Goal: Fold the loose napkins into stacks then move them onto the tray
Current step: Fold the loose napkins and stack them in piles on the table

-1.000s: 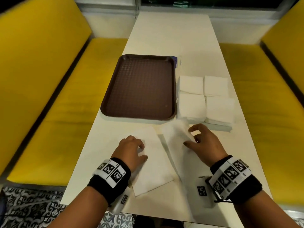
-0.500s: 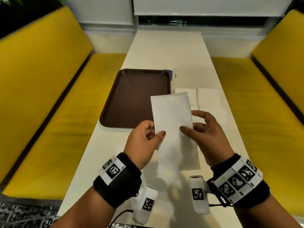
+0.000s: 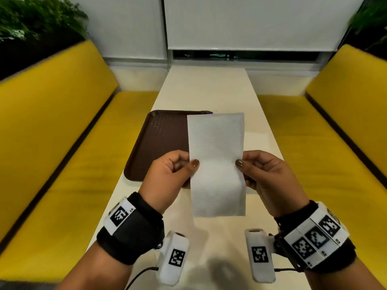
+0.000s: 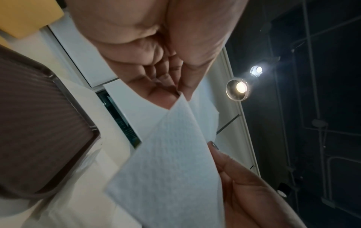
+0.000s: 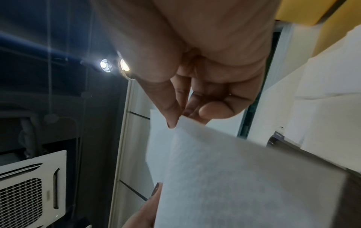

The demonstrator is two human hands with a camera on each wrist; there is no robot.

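A long white napkin [image 3: 216,162] hangs upright in the air above the table, folded lengthwise. My left hand [image 3: 173,170] pinches its left edge at mid-height and my right hand [image 3: 258,170] pinches its right edge opposite. The left wrist view shows the napkin [image 4: 171,169] from below with my left hand [image 4: 175,86] on its edge. In the right wrist view the napkin [image 5: 234,177] fills the lower half under my right hand [image 5: 187,111]. The brown tray [image 3: 161,143] lies on the table behind, partly hidden by the napkin. The folded stacks [image 3: 259,141] are mostly hidden behind napkin and right hand.
The long white table [image 3: 209,91] runs away from me between two yellow benches [image 3: 62,143]. A window blind and plants fill the far wall. Ceiling lamps [image 4: 240,88] show in the wrist views.
Both hands lifted a napkin off the table and raised it upright in front of me, moving to grip its two side edges. The camera tilted upward.
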